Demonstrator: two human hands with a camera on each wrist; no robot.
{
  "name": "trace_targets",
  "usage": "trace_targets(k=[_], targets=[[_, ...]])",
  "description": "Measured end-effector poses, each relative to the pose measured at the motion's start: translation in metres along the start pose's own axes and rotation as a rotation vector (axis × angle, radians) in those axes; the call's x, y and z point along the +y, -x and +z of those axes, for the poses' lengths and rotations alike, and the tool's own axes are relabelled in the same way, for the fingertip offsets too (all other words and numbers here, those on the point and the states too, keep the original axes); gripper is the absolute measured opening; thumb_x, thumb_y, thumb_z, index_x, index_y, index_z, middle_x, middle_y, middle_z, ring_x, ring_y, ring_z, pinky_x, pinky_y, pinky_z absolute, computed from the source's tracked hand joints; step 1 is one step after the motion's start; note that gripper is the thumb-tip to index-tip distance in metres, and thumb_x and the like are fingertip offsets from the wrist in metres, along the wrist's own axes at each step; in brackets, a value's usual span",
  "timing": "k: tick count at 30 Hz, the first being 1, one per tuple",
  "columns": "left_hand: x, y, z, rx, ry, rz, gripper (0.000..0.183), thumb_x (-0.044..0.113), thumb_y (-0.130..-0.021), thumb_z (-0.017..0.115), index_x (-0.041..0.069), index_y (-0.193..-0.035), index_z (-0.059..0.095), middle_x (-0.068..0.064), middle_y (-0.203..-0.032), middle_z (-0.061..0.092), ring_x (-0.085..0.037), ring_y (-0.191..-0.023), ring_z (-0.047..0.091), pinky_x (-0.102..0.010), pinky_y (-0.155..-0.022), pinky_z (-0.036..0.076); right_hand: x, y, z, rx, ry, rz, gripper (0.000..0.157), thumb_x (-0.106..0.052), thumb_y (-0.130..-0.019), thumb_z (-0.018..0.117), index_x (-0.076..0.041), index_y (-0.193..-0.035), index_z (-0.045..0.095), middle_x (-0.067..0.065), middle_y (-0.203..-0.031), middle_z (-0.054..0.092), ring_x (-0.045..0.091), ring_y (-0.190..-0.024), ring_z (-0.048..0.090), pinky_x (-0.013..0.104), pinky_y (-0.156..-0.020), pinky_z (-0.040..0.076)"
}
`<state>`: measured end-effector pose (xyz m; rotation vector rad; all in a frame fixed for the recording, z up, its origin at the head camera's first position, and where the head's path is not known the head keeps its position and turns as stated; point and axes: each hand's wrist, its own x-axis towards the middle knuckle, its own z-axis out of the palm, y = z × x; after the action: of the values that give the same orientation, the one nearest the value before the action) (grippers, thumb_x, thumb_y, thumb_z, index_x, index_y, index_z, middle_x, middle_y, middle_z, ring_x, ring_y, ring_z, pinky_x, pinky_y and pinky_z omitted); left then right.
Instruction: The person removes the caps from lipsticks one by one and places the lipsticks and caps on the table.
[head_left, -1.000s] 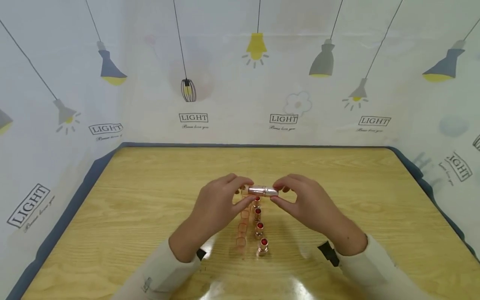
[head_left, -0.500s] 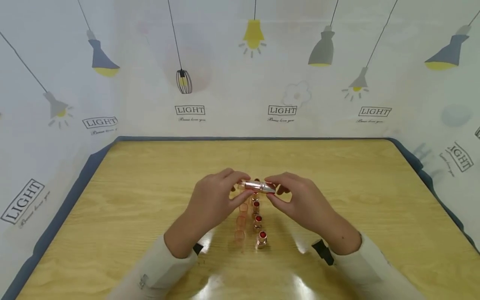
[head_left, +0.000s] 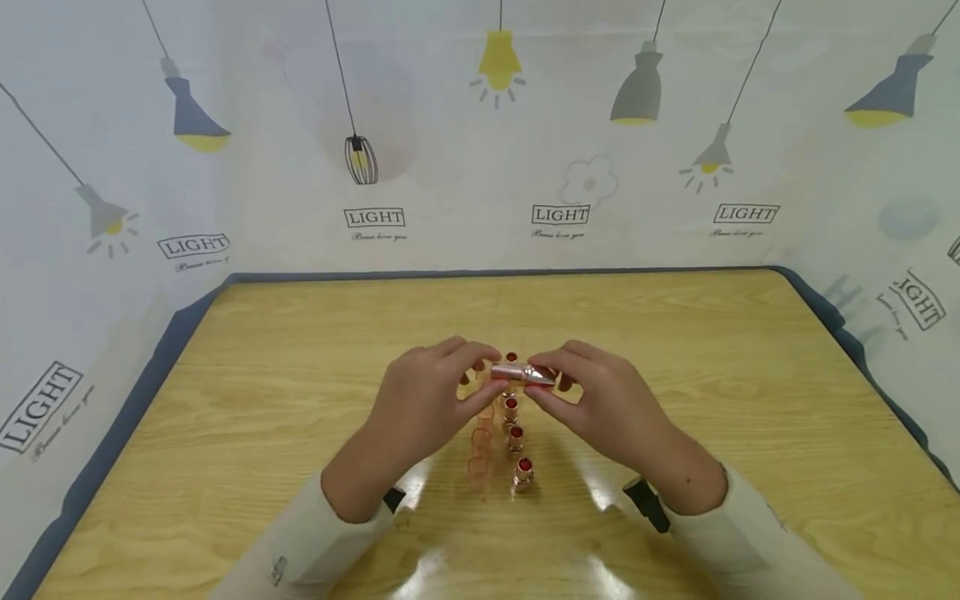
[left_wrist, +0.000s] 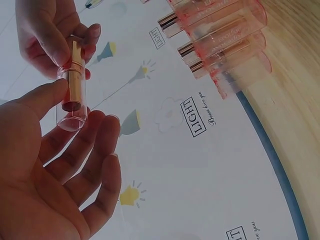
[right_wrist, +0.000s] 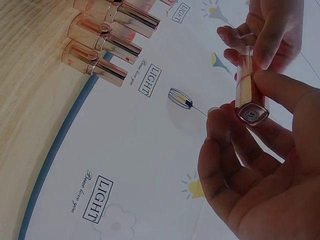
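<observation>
Both hands hold one shiny rose-gold lipstick [head_left: 519, 373] level above the table. My left hand [head_left: 423, 400] pinches the clear cap [left_wrist: 71, 123] at its left end between thumb and fingers. In the left wrist view, this cap surrounds part of the gold tube [left_wrist: 75, 87]. From the right, my right hand [head_left: 618, 408] grips the base, with thumb and fingers close to the left fingertips. A small round label [right_wrist: 253, 114] shows on the base's end in the right wrist view.
Below the hands, several rose-gold lipsticks with red tops, the nearest lipstick [head_left: 524, 475] among them, stand in a row on the wooden table [head_left: 300, 333]. Several clear pinkish caps, including the front cap [head_left: 477, 472], line up left of them. A printed cloth [head_left: 450, 183] encloses the table's back and sides.
The right fingertips have come closer to the left ones along the lipstick, and less of the clear cap shows at its left. The head view has tilted down slightly.
</observation>
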<state>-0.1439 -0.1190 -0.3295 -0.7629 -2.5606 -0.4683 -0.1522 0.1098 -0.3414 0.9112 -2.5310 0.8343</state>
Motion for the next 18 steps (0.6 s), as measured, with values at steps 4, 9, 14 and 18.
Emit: trace_targets(k=[4, 9, 14, 18], targets=[[0.0002, -0.0006, 0.0001, 0.0, -0.002, -0.001, 0.03, 0.038, -0.084, 0.081, 0.02, -0.107, 0.074, 0.007, -0.088, 0.074, -0.005, -0.069, 0.065, -0.029, -0.065, 0.051, -0.0004, -0.0001, -0.0006, -0.008, 0.003, 0.02, 0.026, -0.022, -0.084, 0.082, -0.012, -0.107, 0.074, -0.004, -0.09, 0.069, 0.008, -0.071, 0.06, 0.022, -0.061, 0.05], [-0.0001, -0.0008, 0.0013, 0.0, -0.023, -0.003, 0.03, 0.041, -0.084, 0.08, 0.021, -0.105, 0.074, 0.009, -0.084, 0.073, -0.004, -0.063, 0.06, -0.03, -0.065, 0.05, -0.0014, -0.0007, -0.0017, -0.02, 0.015, 0.039, 0.025, -0.023, -0.085, 0.081, -0.012, -0.106, 0.074, -0.003, -0.09, 0.069, 0.01, -0.07, 0.062, 0.022, -0.059, 0.049], [-0.0002, -0.0003, 0.0013, -0.004, -0.026, -0.017, 0.029, 0.041, -0.085, 0.079, 0.021, -0.104, 0.073, 0.009, -0.083, 0.072, -0.003, -0.058, 0.055, -0.029, -0.064, 0.049, -0.0016, -0.0018, -0.0026, -0.031, 0.016, 0.044, 0.023, -0.024, -0.085, 0.081, -0.014, -0.105, 0.074, -0.005, -0.089, 0.069, 0.009, -0.07, 0.061, 0.021, -0.059, 0.049], [0.0, 0.0002, 0.0006, -0.004, -0.029, -0.023, 0.029, 0.041, -0.085, 0.079, 0.021, -0.105, 0.074, 0.009, -0.083, 0.073, -0.003, -0.058, 0.054, -0.029, -0.064, 0.049, -0.0024, -0.0019, -0.0029, -0.029, 0.015, 0.041, 0.024, -0.024, -0.085, 0.081, -0.013, -0.105, 0.074, -0.004, -0.09, 0.07, 0.008, -0.07, 0.06, 0.021, -0.059, 0.049]])
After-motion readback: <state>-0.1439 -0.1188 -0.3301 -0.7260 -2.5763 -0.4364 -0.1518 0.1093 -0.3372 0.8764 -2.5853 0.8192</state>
